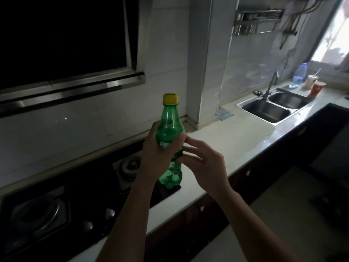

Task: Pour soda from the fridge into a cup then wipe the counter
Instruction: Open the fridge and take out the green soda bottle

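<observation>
A green soda bottle [170,127] with a yellow cap is held upright above the edge of the stove, cap still on. My left hand [156,154] is wrapped around its middle, over the label. My right hand [204,163] is beside the bottle with fingers spread, its fingertips touching the bottle's right side. A red paper cup [317,89] stands far off on the counter to the right of the sink. The white counter [236,137] runs from the stove to the sink, with a wet glossy patch near the sink.
A black gas stove [62,201] with two burners and knobs lies at lower left under a range hood [71,87]. A double steel sink [273,108] with a faucet sits at the right. A clear water bottle [300,72] and a cup with a straw [310,81] stand by the window.
</observation>
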